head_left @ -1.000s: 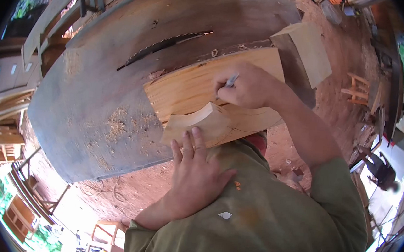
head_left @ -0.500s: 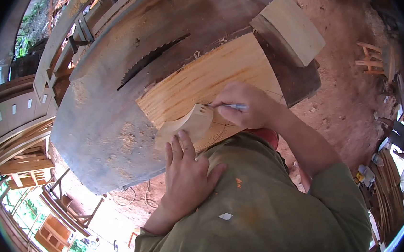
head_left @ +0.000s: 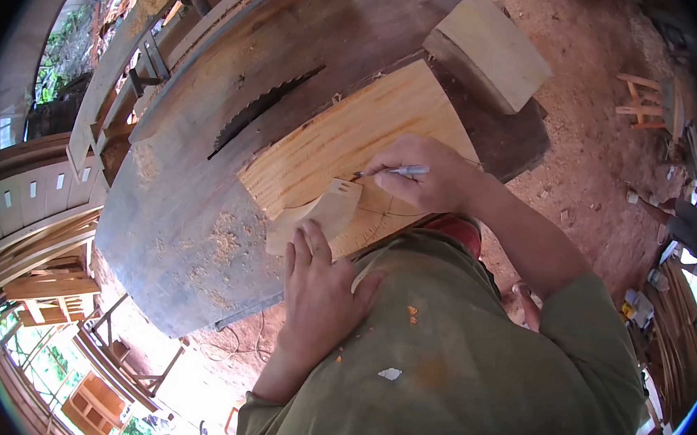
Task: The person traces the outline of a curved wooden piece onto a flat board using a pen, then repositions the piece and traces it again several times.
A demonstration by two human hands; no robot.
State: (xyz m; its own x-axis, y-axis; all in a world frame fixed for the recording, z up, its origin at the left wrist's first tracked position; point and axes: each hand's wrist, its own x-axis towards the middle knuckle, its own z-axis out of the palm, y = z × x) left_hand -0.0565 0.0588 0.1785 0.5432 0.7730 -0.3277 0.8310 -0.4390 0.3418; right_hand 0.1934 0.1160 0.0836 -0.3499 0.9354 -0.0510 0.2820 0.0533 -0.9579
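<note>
My right hand (head_left: pixel 420 174) is closed around a pen (head_left: pixel 409 171), whose tip points at the board just beyond the upper end of a curved wooden template (head_left: pixel 328 212). Two small holes show near that end of the template. Fingers stretched out, my left hand (head_left: pixel 318 285) lies with its fingertips on the template's lower end. Under both sits a wide, pale wooden board (head_left: pixel 400 106) with dark grain streaks. Curved pen lines and some scribbled marks show on the board near my body.
The board rests on a saw table (head_left: pixel 184 203), where a toothed saw blade (head_left: pixel 262 110) sticks up just beyond it. Sawdust lies scattered about. A thick wood block (head_left: pixel 491 52) stands at the table's far right. Another person (head_left: pixel 687 230) is at the right edge.
My right hand and the pen tip have shifted slightly up and left, around the template's end. My left fingers stay on the template. The whole view has tilted a little.
</note>
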